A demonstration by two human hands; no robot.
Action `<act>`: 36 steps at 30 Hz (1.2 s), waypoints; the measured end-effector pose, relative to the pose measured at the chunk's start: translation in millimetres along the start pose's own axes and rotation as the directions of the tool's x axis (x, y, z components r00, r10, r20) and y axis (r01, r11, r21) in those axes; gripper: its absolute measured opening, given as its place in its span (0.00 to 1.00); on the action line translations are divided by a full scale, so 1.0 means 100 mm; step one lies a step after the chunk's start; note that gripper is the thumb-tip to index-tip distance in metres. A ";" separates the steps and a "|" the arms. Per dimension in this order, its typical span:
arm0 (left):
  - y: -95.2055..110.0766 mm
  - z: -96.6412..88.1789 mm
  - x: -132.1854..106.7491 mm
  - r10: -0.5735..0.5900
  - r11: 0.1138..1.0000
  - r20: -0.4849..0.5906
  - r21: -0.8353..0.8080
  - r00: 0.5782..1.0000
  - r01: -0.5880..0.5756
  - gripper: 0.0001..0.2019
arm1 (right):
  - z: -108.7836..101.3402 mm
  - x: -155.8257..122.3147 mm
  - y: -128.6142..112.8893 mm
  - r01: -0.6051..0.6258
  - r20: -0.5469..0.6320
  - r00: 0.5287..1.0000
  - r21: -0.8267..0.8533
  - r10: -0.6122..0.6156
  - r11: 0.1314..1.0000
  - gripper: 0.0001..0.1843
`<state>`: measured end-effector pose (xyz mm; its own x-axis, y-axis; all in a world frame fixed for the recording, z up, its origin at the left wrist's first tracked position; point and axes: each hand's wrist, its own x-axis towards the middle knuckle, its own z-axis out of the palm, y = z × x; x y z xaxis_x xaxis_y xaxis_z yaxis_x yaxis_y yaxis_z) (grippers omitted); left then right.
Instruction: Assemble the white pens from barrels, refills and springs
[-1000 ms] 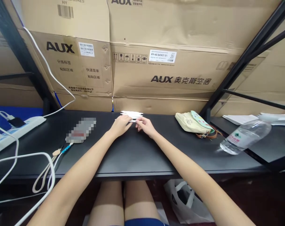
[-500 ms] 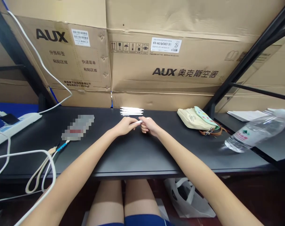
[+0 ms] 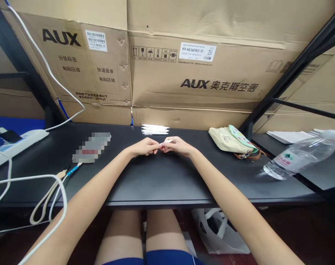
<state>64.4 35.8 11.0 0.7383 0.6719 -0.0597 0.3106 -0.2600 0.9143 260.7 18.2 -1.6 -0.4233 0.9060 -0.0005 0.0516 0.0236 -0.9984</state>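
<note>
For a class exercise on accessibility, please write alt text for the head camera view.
A person's left hand and right hand meet over a black desk, a small white strip at their fingertips and more white strips just beyond. Cardboard AUX boxes stand behind; a beige pouch lies right.

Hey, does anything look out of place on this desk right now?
The clear plastic water bottle on the right is lying on its side instead of standing upright, with its base pointing toward the middle of the black desk.
</note>
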 end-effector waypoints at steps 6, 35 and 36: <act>0.02 -0.01 -0.01 0.003 0.998 -0.004 0.060 1.000 -0.003 0.24 | -0.03 0.02 0.03 -0.060 -0.035 0.998 -0.038 0.058 0.997 0.25; -0.07 -0.02 -0.01 -0.054 0.985 -0.001 0.162 0.999 0.053 0.25 | -0.05 -0.04 0.00 -0.092 -0.080 0.993 -0.103 0.084 0.990 0.16; -0.07 -0.03 -0.01 -0.054 0.986 0.003 0.161 0.999 0.053 0.25 | -0.05 -0.05 -0.01 -0.045 -0.063 0.997 -0.099 0.039 0.994 0.15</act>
<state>59.7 38.4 6.0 0.7223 0.6828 -0.1100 0.4412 -0.3324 0.8336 266.9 16.0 -0.6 -0.3635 0.9309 -0.0358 0.1601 0.0245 -0.9868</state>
